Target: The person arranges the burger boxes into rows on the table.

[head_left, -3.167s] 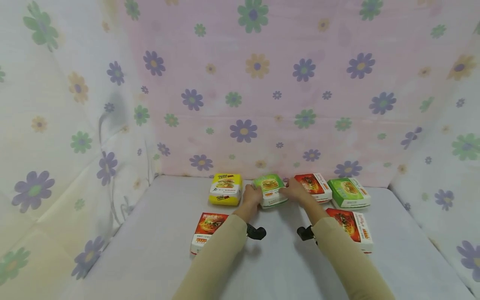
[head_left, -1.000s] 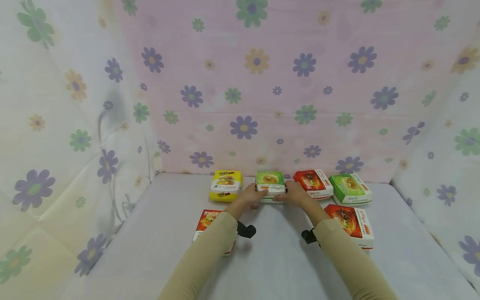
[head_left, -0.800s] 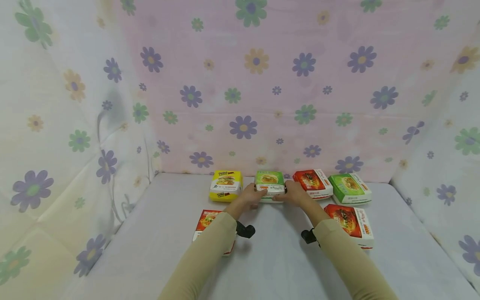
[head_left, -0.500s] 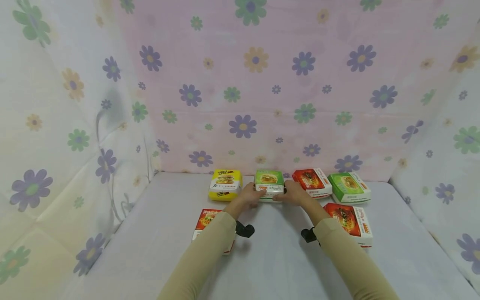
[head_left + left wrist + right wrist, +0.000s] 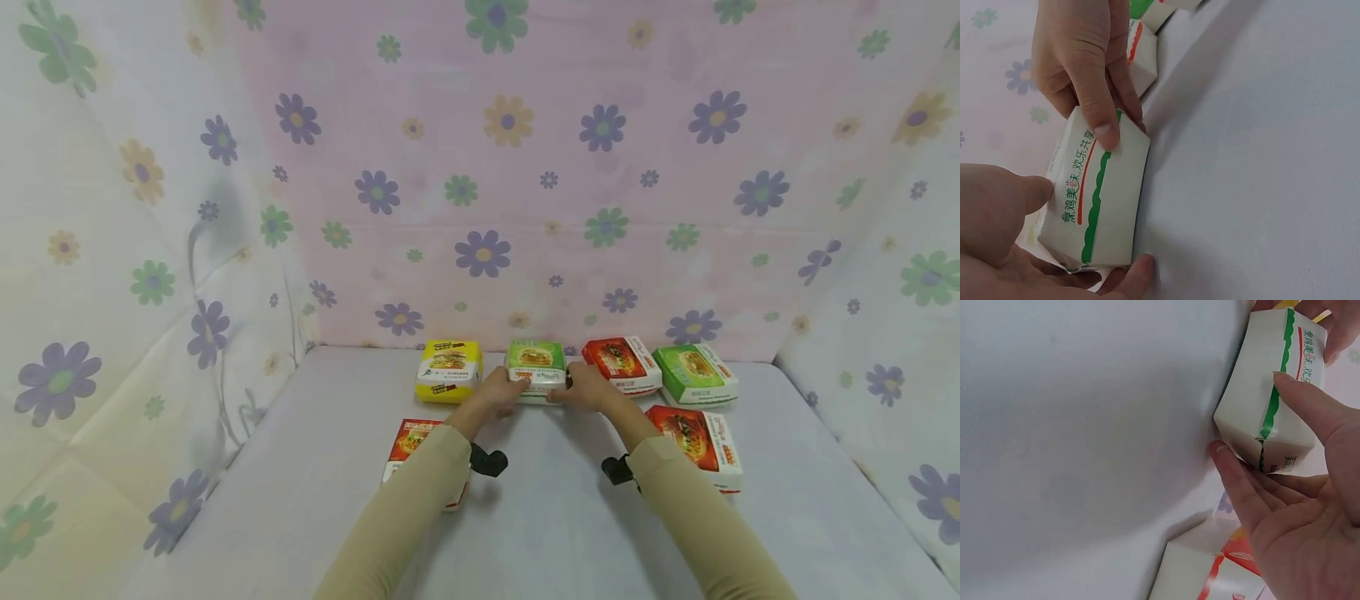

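Observation:
A green-and-white burger box (image 5: 536, 357) sits on the table by the back wall, between my hands. My left hand (image 5: 495, 395) grips its left end; in the left wrist view the thumb presses the upper front edge and the other fingers go round the side of the box (image 5: 1107, 200). At the right end my right hand (image 5: 590, 388) holds it, thumb on the front face and fingers along the side, as the right wrist view shows for this hand (image 5: 1310, 481). The fingers behind the box are partly hidden.
A yellow burger box (image 5: 448, 372) stands left, a red one (image 5: 624, 365) and another green one (image 5: 696, 375) right. Nearer are a red box (image 5: 693, 442) at right and one (image 5: 411, 440) partly under my left sleeve. Flowered cloth (image 5: 480, 167) walls the table.
Since the earliest frame the green box has turned from slanted to square with the wall, and my hands have come round to its front corners. Over the last second the hands barely move.

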Available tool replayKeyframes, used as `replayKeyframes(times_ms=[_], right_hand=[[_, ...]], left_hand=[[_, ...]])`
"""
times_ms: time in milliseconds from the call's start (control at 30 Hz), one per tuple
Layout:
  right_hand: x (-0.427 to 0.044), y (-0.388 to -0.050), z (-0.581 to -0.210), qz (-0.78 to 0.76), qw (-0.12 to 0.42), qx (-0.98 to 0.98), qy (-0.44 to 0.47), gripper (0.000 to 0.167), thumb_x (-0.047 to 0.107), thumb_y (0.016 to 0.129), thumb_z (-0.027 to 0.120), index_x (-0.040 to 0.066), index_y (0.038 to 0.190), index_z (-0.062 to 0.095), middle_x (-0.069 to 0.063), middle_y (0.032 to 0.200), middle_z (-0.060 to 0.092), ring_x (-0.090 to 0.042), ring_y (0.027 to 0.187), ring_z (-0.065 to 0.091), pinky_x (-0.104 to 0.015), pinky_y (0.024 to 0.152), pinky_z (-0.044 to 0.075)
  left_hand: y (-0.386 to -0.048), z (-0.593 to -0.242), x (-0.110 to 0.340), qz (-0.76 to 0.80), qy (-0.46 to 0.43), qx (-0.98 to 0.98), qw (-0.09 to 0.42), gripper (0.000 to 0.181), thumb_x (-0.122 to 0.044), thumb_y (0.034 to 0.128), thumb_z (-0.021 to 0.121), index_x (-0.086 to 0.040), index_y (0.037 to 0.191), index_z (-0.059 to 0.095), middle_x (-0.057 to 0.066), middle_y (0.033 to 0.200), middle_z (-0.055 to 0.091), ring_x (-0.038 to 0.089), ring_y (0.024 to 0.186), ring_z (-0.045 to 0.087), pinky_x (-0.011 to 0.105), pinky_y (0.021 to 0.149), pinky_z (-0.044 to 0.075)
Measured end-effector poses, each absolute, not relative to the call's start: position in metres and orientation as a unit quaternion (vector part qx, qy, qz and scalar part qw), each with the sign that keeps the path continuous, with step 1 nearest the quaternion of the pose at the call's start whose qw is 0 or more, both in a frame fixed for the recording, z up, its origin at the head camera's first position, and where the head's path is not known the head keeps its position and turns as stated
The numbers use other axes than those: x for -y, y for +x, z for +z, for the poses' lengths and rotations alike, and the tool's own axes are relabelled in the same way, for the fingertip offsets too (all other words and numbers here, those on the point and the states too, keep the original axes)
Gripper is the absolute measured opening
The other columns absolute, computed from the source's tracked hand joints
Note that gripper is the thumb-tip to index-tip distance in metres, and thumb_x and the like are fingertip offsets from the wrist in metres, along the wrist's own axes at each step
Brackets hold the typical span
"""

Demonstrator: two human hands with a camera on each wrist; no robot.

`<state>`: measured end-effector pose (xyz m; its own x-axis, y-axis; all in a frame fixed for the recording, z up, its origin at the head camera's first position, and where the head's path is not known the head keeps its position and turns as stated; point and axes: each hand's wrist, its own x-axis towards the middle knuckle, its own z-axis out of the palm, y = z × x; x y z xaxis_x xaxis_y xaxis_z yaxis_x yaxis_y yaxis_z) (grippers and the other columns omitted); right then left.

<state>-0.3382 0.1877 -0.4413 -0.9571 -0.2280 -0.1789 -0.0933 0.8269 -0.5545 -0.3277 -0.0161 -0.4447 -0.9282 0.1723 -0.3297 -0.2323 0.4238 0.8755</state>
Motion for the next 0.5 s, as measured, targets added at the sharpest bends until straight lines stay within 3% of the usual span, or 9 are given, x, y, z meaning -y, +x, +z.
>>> replayKeyframes(times_ms=[100, 233, 500], right_hand=[[-0.191, -0.336, -0.439, -0.271, 0.13, -0.951, -0.079, 0.061, 0.032, 0.092, 0.078, -0.008, 0.128, 0.051, -0.015, 0.106, 0.059, -0.027, 0.093, 0.054, -0.038, 0.079, 0.051], [-0.195, -0.33, -0.43, -0.249, 0.143, -0.954, -0.082, 0.062, 0.029, 0.091, 0.078, -0.01, 0.131, 0.05, -0.016, 0.108, 0.061, -0.028, 0.093, 0.056, -0.041, 0.082, 0.053], [-0.199, -0.314, -0.408, -0.23, 0.144, -0.955, -0.117, 0.067, 0.029, 0.093, 0.076, -0.012, 0.137, 0.048, -0.028, 0.127, 0.063, -0.04, 0.114, 0.062, -0.052, 0.094, 0.055]], left_hand=[[-0.326, -0.444, 0.014, 0.527, -0.015, -0.827, 0.197, 0.067, -0.036, 0.106, 0.056, 0.003, 0.153, 0.029, 0.02, 0.146, 0.047, 0.03, 0.115, 0.054, 0.045, 0.1, 0.051], [-0.324, -0.439, 0.011, 0.478, -0.002, -0.857, 0.194, 0.085, -0.043, 0.1052, 0.054, 0.005, 0.16, 0.011, 0.027, 0.162, 0.027, 0.036, 0.133, 0.046, 0.047, 0.105, 0.048], [-0.317, -0.423, 0.01, 0.439, 0.046, -0.884, 0.152, 0.089, -0.045, 0.1034, 0.056, 0.006, 0.161, 0.01, 0.031, 0.162, 0.022, 0.04, 0.147, 0.032, 0.054, 0.116, 0.036]])
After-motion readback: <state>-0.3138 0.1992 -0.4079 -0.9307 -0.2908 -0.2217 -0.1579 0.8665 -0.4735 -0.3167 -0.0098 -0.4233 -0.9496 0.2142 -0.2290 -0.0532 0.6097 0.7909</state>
